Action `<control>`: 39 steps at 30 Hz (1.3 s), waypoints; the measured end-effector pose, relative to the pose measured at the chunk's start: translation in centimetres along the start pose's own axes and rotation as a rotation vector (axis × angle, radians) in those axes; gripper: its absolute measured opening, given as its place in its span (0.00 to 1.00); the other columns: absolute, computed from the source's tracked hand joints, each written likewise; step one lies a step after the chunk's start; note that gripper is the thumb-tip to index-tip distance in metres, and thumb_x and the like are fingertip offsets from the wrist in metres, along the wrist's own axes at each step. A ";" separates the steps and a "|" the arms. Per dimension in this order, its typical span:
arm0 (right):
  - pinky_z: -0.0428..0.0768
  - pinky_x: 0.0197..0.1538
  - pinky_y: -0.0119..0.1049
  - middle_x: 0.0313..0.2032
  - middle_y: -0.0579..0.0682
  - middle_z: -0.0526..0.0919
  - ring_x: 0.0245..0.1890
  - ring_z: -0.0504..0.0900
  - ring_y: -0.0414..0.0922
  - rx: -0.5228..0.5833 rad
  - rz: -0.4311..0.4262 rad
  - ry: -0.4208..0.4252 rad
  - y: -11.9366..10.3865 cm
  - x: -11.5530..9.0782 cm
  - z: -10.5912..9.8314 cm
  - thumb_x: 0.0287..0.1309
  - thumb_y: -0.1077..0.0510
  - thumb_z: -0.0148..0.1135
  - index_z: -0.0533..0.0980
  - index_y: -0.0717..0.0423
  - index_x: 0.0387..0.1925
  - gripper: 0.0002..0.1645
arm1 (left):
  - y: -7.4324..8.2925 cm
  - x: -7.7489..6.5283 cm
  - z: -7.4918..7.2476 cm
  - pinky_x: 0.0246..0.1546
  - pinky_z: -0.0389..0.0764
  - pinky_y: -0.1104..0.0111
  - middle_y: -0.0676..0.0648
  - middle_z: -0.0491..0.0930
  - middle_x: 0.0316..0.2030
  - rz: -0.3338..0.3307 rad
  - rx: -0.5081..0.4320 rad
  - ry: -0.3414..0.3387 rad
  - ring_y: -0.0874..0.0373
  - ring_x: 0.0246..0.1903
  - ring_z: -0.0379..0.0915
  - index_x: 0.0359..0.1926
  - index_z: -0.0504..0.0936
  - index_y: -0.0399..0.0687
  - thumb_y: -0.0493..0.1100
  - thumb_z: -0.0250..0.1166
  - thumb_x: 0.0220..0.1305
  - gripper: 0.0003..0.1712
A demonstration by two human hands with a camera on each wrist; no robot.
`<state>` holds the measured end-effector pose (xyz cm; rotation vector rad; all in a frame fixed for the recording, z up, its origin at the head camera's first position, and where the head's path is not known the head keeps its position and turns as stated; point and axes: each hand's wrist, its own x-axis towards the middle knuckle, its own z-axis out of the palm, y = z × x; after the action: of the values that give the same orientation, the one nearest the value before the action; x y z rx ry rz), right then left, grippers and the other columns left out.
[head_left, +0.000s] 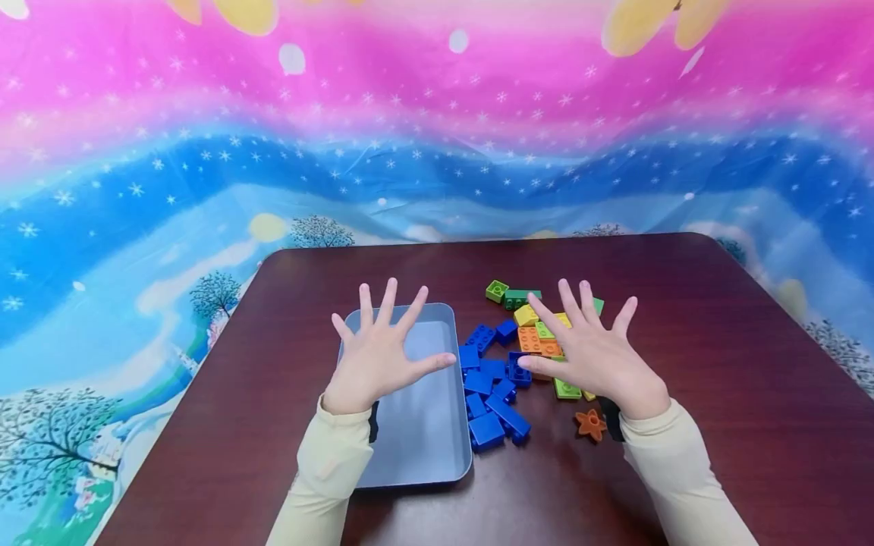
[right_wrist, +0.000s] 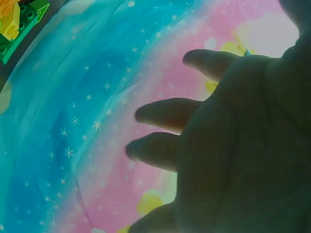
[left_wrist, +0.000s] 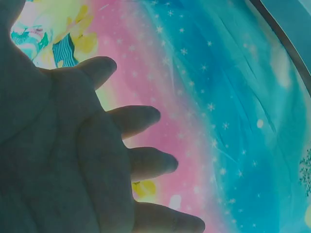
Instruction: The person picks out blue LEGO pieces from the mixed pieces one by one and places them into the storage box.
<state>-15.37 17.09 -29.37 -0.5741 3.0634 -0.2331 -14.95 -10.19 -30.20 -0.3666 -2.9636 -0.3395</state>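
Note:
My left hand (head_left: 378, 360) is held up with fingers spread over the grey tray (head_left: 430, 447), palm facing away and nothing in it. To the right, my right hand (head_left: 604, 356) has its fingers splayed too, and it overlaps part of a pile of toy building bricks in the head view. Blue bricks (head_left: 486, 431) lie along the tray's right side. Behind and right of them are orange bricks (head_left: 529, 340), a yellow brick (head_left: 526, 315) and green bricks (head_left: 522, 299), some hidden by the right hand. Both wrist views show bare palms with extended fingers.
An orange flower-shaped piece (head_left: 590, 425) lies near the right wrist. A light green brick (head_left: 497, 290) sits at the back of the pile. The dark brown table (head_left: 751, 379) reaches to a colourful snow-patterned cloth (head_left: 437, 152) hanging behind it.

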 end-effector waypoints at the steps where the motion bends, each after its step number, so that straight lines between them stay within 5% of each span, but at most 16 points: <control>1: 0.17 0.46 0.66 0.66 0.67 0.38 0.63 0.32 0.66 0.007 -0.001 -0.009 0.0 0.0 -0.1 0.49 0.26 0.45 0.45 0.47 0.68 0.52 | -0.2 0.0 -0.1 0.47 0.39 0.31 0.42 0.39 0.68 -0.011 -0.001 -0.011 0.34 0.63 0.27 0.68 0.44 0.65 0.77 0.49 0.46 0.51; 8: 0.46 0.52 0.69 0.59 0.67 0.62 0.58 0.60 0.64 0.030 -0.015 -0.114 -0.1 0.0 0.1 0.53 0.38 0.55 0.53 0.56 0.66 0.46 | -2.7 -1.1 -0.5 0.49 0.52 0.36 0.34 0.65 0.57 -0.055 0.030 -0.052 0.35 0.56 0.58 0.69 0.45 0.47 0.67 0.60 0.48 0.55; 11: 0.63 0.49 0.61 0.54 0.65 0.69 0.52 0.69 0.60 0.018 -0.055 -0.118 -0.3 0.1 0.4 0.53 0.41 0.56 0.57 0.59 0.63 0.43 | -3.8 -1.7 -0.6 0.38 0.71 0.47 0.39 0.78 0.30 -0.079 0.065 -0.055 0.45 0.33 0.76 0.65 0.52 0.35 0.60 0.63 0.51 0.51; 14: 0.74 0.40 0.51 0.50 0.64 0.73 0.46 0.74 0.58 0.004 -0.096 -0.121 -0.6 0.2 0.6 0.53 0.42 0.57 0.60 0.61 0.61 0.41 | -5.0 -2.3 -0.6 0.20 0.72 0.61 0.48 0.66 0.11 -0.103 0.091 -0.083 0.55 0.13 0.67 0.49 0.71 0.30 0.55 0.63 0.53 0.33; 16: 0.76 0.37 0.47 0.47 0.63 0.75 0.42 0.76 0.56 0.000 -0.107 -0.136 -0.7 0.3 0.8 0.53 0.42 0.57 0.62 0.62 0.61 0.40 | -5.8 -2.5 -0.5 0.13 0.68 0.66 0.49 0.62 0.09 -0.113 0.094 -0.136 0.57 0.09 0.62 0.30 0.76 0.35 0.51 0.63 0.55 0.20; 19: 0.75 0.38 0.47 0.45 0.61 0.76 0.40 0.77 0.54 0.003 -0.113 -0.170 -0.8 0.4 1.2 0.53 0.43 0.57 0.63 0.64 0.59 0.39 | -6.9 -2.8 -0.3 0.15 0.67 0.67 0.51 0.62 0.10 -0.134 0.079 -0.248 0.59 0.12 0.63 0.13 0.70 0.43 0.46 0.61 0.57 0.20; 23: 0.75 0.39 0.46 0.44 0.60 0.77 0.39 0.78 0.52 0.015 -0.136 -0.197 -1.0 0.5 1.6 0.53 0.43 0.57 0.65 0.65 0.57 0.37 | -8.1 -3.1 0.6 0.18 0.67 0.65 0.50 0.64 0.12 -0.161 0.056 -0.362 0.59 0.15 0.64 0.15 0.71 0.45 0.42 0.58 0.58 0.16; 30: 0.74 0.28 0.36 0.24 0.45 0.77 0.23 0.74 0.40 0.060 -0.149 -0.225 -1.1 0.4 2.4 0.52 0.45 0.59 0.66 0.65 0.56 0.36 | -9.1 -3.2 2.4 0.19 0.72 0.67 0.47 0.70 0.07 -0.189 -0.007 -0.468 0.57 0.09 0.70 0.18 0.71 0.42 0.34 0.48 0.62 0.15; 39: 0.70 0.22 0.33 0.15 0.43 0.67 0.19 0.71 0.40 -0.014 -0.196 -0.213 -1.7 0.6 4.0 0.49 0.44 0.61 0.71 0.63 0.50 0.32 | -9.1 -3.4 2.9 0.10 0.68 0.71 0.47 0.68 0.05 -0.245 -0.144 -0.452 0.60 0.05 0.65 0.18 0.68 0.38 0.27 0.44 0.58 0.15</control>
<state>-15.10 14.74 -33.05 -0.8418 2.8075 -0.1420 -14.36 -18.87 -35.42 -0.1010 -3.4485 -0.5666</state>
